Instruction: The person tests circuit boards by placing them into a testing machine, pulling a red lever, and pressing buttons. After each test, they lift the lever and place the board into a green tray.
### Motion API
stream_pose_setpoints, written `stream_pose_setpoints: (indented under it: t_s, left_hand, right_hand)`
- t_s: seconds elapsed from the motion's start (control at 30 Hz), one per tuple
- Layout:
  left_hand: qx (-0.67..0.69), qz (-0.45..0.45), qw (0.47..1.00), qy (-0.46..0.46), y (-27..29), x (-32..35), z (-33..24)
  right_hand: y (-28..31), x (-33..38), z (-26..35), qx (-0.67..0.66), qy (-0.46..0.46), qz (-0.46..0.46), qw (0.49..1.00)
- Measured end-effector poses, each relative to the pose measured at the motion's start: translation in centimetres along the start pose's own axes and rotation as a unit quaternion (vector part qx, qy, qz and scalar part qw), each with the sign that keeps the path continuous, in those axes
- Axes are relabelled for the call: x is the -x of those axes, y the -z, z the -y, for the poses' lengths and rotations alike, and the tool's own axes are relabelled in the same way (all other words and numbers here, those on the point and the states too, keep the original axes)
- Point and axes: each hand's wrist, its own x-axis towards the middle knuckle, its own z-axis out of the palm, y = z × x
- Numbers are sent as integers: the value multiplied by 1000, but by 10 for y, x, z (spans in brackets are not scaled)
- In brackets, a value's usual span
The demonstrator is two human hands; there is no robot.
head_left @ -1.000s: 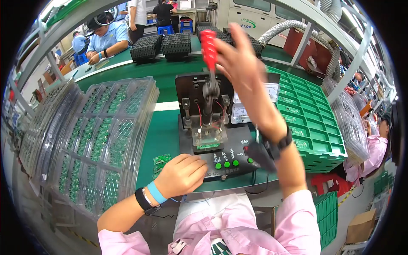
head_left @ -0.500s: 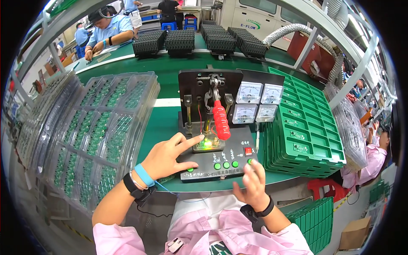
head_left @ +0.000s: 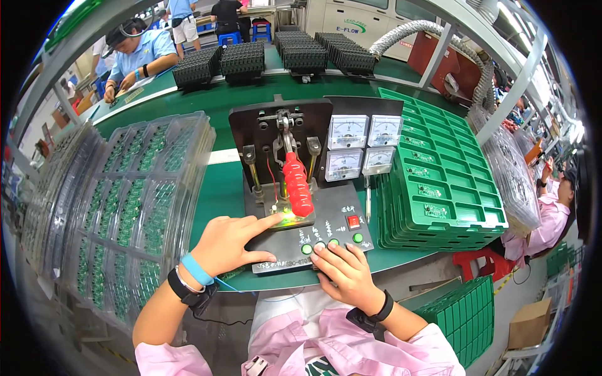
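Note:
A black test fixture (head_left: 266,240) with a toggle clamp stands in front of me. The clamp's red ribbed handle (head_left: 296,185) points downward over a small lit spot (head_left: 288,217) glowing yellow-green. My left hand (head_left: 229,243) holds nothing; its index finger reaches to the edge of that glow, while the thumb lies on the fixture's front left corner. With fingers stretched out, my right hand (head_left: 346,274) rests its fingertips at the middle green buttons along the front. Another green button (head_left: 357,238) and a red rocker switch (head_left: 353,222) sit to its right.
Four-dial meter panel (head_left: 347,132) adjoins the fixture. Green compartment trays (head_left: 451,216) with a few circuit boards are stacked right; clear plastic trays (head_left: 135,175) of boards stand left. Black racks (head_left: 301,53) line the back. A co-worker (head_left: 141,53) sits far left.
My right hand has come left and down from the rightmost green button onto the middle ones. My left hand keeps its pointing pose at the glow. The whole view has shifted slightly.

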Motion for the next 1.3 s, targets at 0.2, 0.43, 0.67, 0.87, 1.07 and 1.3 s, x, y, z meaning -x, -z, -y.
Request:
stream_pose_setpoints:
  t_s: [0.2, 0.43, 0.67, 0.87, 1.07, 1.3]
  left_hand:
    - [-63, -32, 997, 9, 7, 6, -8]
    - [-18, 48, 997, 65, 11, 10, -16]
    - [-4, -102, 995, 14, 14, 26, -10]
    - [-56, -54, 982, 171, 44, 38, 8]
    - [-80, 118, 966, 215, 29, 77, 39]
    - [39, 118, 967, 224, 24, 74, 52]
  right_hand:
    - [1, -23, -7, -73, 32, -23, 997]
    - [18, -39, 1, -67, 16, 55, 996]
    - [85, -199, -1, -233, 225, -74, 943]
    - [54, -218, -3, -222, 69, -216, 948]
    - [18, -109, -25, -318, -214, 18, 923]
    - [6, -116, 1, -323, -257, 147, 899]
